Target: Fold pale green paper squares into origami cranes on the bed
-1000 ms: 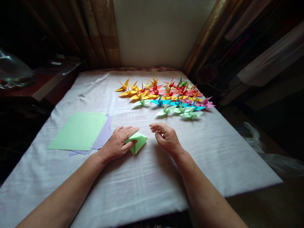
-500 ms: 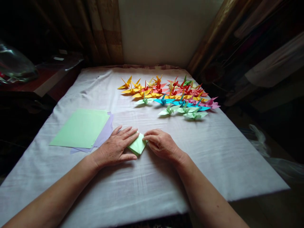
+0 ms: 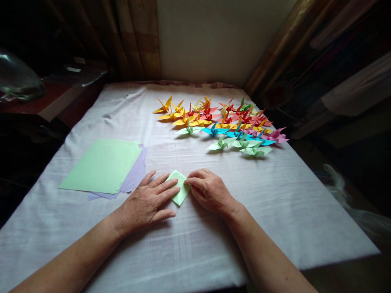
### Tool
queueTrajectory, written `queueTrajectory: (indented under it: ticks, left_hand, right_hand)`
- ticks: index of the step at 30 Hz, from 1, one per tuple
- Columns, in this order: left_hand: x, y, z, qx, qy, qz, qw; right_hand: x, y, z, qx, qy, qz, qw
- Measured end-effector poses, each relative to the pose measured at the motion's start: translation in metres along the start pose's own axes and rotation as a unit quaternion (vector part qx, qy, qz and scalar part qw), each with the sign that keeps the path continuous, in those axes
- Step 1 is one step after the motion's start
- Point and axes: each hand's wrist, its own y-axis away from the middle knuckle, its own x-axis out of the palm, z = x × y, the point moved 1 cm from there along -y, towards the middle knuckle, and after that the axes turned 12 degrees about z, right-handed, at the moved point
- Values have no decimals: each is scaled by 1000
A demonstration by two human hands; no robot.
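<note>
A small folded piece of light green origami paper (image 3: 181, 194), diamond-shaped, lies flat on the white cloth between my hands. My left hand (image 3: 146, 201) is spread palm down, its fingertips resting on the paper's left side. At the right corner, my right hand (image 3: 209, 190) is closed, with thumb and forefinger pinching the paper's edge. Left of my hands lies a stack of light green square sheets (image 3: 99, 167), partly covering lilac sheets (image 3: 136, 171).
Several folded paper cranes (image 3: 214, 130) in yellow, red, blue, pink and green stand in rows at the back right. The white tablecloth (image 3: 275, 211) covers the table. A dark wooden surface (image 3: 61, 97) with clear plastic is at the left, curtains (image 3: 131, 40) behind.
My left hand has shifted a little left and toward me, uncovering more of the folded paper's upper part. My right hand keeps its pinch at the right corner. The view has moved slightly.
</note>
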Motion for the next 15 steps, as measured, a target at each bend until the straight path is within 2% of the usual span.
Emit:
queueTrajectory:
  ticks: [3,5,10,15]
  left_hand:
    - [0,-1,0,1,7,-9,1000]
    - [-1,-1,-1,5,7,-16,1000]
    - [-2,-1,-5,6,-3,-23,1000]
    - [0,-2,-7,-2,-4,-25,1000]
  right_hand:
    - [6,-4,-1,22,25,-36,999]
    - [10,-10,0,44,53,-38,997]
    - [18,-22,4,98,98,34,990]
    - [11,-27,13,129,132,90,979]
